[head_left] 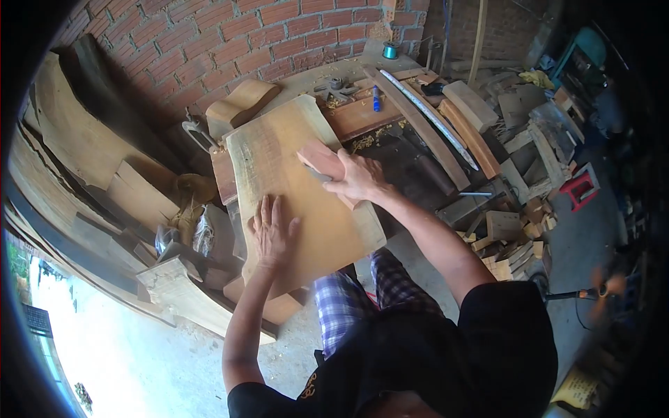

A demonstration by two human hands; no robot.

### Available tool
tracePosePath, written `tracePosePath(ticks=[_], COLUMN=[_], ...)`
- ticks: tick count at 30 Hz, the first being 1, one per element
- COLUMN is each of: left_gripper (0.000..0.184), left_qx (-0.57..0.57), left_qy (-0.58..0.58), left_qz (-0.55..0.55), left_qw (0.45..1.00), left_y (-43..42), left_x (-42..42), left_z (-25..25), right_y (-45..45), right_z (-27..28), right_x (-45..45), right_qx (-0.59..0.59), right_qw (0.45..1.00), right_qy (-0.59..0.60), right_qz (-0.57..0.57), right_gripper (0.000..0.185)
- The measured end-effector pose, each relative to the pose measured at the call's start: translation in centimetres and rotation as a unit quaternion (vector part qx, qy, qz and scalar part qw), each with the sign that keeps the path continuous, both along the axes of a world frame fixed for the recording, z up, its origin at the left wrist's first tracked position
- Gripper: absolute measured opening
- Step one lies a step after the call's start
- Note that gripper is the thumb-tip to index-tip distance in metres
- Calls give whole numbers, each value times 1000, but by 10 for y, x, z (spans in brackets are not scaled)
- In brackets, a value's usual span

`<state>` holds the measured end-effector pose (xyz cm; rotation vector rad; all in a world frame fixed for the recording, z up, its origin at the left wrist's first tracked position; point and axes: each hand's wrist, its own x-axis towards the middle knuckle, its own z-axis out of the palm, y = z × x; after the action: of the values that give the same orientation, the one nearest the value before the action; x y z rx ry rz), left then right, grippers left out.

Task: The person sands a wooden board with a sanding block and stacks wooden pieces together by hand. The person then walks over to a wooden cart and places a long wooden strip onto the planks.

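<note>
A broad wooden board (306,237), pale along its edges, lies tilted across the workbench in front of me. My left hand (273,237) rests flat on its left part, fingers stretched out and holding nothing. On the board's right half, my right hand (357,177) is closed around a reddish wooden sanding block (322,159). A dark edge shows beneath the block, which appears to touch the board's face; its underside is hidden.
Behind the board are a curved wood piece (244,101), a blue marker (376,99) and long curved strips (418,125). Large slabs (90,132) lean at the left. Offcuts (505,226) and a red stool (580,187) stand at the right. A brick wall (244,35) closes the back.
</note>
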<state>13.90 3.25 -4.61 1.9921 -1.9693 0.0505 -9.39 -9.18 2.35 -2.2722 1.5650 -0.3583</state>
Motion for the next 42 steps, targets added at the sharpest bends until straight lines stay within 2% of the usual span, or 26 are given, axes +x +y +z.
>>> tracePosePath(ticks=[4,8,12,14,16,20,22,23,24,25,26,28,29,30,31,32,33,35,39,42], left_gripper=[69,71,83,87,84,74,62,50,50,46,43,43,44,44,45,46,48,45,40,40], left_qx=[10,7,35,32,59,26,-32,-61,-63,-76,-85,-93,-96,-98,-110,-121,-149,-158,-172,-170], left_qy=[17,30,64,68,78,102,211,258,258,469,652,765,805,804,827,848,853,847,845,845], left_qz=[-10,3,5,2,1,-32,-54,-12,-12,81,169,273,273,273,266,258,256,257,263,266], left_qw=[1000,1000,997,997,995,994,975,964,964,876,734,575,517,519,483,447,430,438,433,432], left_y=[56,99,129,137,142,163,176,183,188,192,194,187,181,177,171,166,159,153,152,147], left_x=[-11,-29,-49,-58,-67,-76,-76,-78,-80,-82,-81,-62,-51,-42,-34,-27,-29,-29,-26,-28], left_z=[-2,-4,-9,-20,-13,-14,-15,-13,-20,-33,-45,-62,-60,-63,-68,-67,-46,-42,-50,-38], right_y=[-16,-46,-72,-85,-99,-118,-132,-131,-115,-97,-74,-31,-16,5,12,36,58,99,170,191], right_z=[3,8,8,-3,-17,-43,-64,-64,-51,-39,-23,-3,-11,-8,-28,-25,-28,-35,-30,-31], right_x=[-83,-163,-218,-240,-259,-280,-298,-301,-288,-272,-250,-201,-187,-164,-153,-127,-104,-62,-2,20], right_qx=[-55,-115,-81,-70,-62,-27,-11,-13,-32,-50,-50,-179,-254,-258,-288,-261,-271,-212,-194,-181], right_qw=[989,958,923,920,921,917,925,925,920,913,914,895,907,932,948,960,960,964,955,948], right_qy=[24,38,72,64,69,49,13,12,64,116,114,175,141,87,-21,-68,-61,-137,-68,-73], right_qz=[-136,-261,-368,-380,-379,-396,-380,-379,-385,-388,-387,-369,-305,-241,-132,-72,-13,87,213,252], right_gripper=[70,81,82,84,86,87,85,85,83,81,81,72,64,55,48,43,44,46,69,76])
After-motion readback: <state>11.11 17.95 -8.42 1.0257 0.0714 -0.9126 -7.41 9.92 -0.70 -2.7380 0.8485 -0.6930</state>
